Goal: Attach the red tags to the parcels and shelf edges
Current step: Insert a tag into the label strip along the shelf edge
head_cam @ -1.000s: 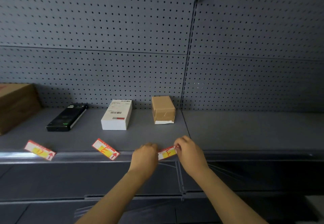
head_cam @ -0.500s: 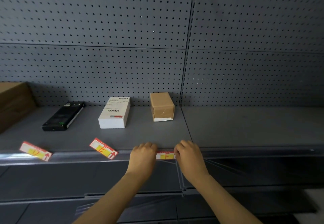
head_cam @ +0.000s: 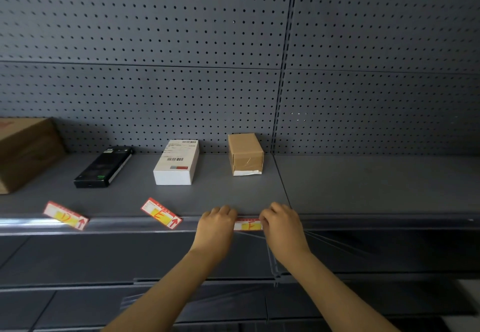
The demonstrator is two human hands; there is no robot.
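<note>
A red tag with a yellow field [head_cam: 247, 224] lies flat against the front edge of the grey shelf [head_cam: 124, 225]. My left hand [head_cam: 217, 223] grips its left end and my right hand [head_cam: 281, 223] grips its right end, fingers curled over the edge. Two more red tags lie slanted near the edge: one at the left [head_cam: 65, 215], one in the middle [head_cam: 161, 212]. Behind stand a small brown parcel [head_cam: 245, 153], a white labelled box [head_cam: 177, 161] and a black flat box [head_cam: 104, 166].
A large cardboard box [head_cam: 26, 149] sits at the far left of the shelf. Grey pegboard [head_cam: 155, 71] forms the back wall, with an upright post [head_cam: 284, 71] between panels. A second shelf section [head_cam: 376, 183] extends right. A lower shelf edge [head_cam: 78, 285] runs below my forearms.
The tag was tilted and lifted between my hands a second ago; it is now level against the shelf's front edge, with both hands lowered onto the edge.
</note>
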